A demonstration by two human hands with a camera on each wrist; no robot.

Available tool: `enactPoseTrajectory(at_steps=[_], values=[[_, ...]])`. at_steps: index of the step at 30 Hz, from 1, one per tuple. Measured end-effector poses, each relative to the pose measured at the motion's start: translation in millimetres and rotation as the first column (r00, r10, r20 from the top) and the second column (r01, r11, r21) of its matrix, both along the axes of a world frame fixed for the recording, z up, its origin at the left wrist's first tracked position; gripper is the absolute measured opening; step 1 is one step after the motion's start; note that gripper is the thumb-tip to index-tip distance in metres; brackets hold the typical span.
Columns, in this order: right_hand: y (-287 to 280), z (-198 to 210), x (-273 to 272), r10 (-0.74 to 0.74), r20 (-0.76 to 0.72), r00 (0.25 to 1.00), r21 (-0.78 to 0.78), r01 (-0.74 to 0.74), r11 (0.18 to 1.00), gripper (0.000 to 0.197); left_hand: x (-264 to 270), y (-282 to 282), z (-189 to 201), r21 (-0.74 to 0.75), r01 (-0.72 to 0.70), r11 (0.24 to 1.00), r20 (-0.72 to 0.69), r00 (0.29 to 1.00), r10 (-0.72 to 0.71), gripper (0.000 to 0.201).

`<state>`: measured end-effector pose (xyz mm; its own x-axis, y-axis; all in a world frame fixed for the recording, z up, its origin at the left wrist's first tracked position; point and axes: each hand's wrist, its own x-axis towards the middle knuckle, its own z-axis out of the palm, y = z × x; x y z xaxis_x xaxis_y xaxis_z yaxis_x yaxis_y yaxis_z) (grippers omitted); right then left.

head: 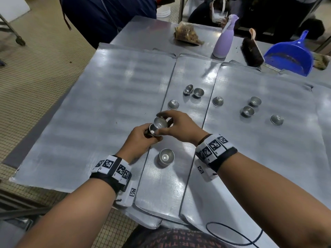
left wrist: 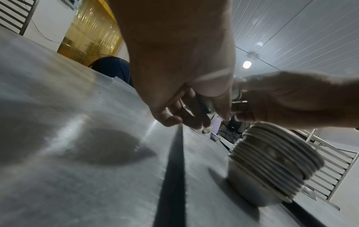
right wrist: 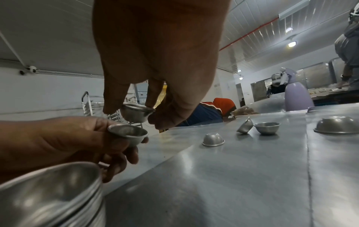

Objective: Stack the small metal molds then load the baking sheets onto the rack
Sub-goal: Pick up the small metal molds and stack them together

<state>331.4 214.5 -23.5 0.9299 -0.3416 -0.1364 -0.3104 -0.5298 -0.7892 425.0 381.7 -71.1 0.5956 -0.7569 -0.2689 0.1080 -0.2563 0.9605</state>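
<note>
Three grey baking sheets lie side by side: left [head: 107,104], middle [head: 168,190], right [head: 259,149]. My left hand [head: 149,136] grips one small metal mold [head: 152,131] upright, also seen in the right wrist view [right wrist: 129,133]. My right hand [head: 165,120] pinches a second mold [head: 160,122] by its rim just above the first one [right wrist: 136,112]. A stack of nested molds [head: 165,157] stands on the middle sheet near me [left wrist: 268,161]. Several loose molds lie farther out, some upside down [head: 173,104], some upright [head: 247,111].
At the table's far side stand a lilac spray bottle [head: 223,40], a brush [head: 251,51], a blue dustpan [head: 290,56] and a bag of crumbs [head: 187,34]. A person in dark clothes [head: 107,15] stands beyond. A metal rack [right wrist: 87,104] stands in the background.
</note>
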Motion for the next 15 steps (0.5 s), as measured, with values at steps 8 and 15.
enactPoseTrajectory(at_steps=[8,15], values=[[2.5,3.3,-12.8,0.053,-0.013,0.999,0.008,-0.053,0.999,0.061,-13.8,1.5,17.5,-0.047,0.015,0.999,0.078,0.997,-0.011,0.036],[-3.3,8.4,-29.5,0.077,0.02,0.997,-0.017,-0.076,0.997,0.054,-25.9,-5.6,20.1,-0.052,-0.009,0.999,0.104,0.994,0.015,0.033]])
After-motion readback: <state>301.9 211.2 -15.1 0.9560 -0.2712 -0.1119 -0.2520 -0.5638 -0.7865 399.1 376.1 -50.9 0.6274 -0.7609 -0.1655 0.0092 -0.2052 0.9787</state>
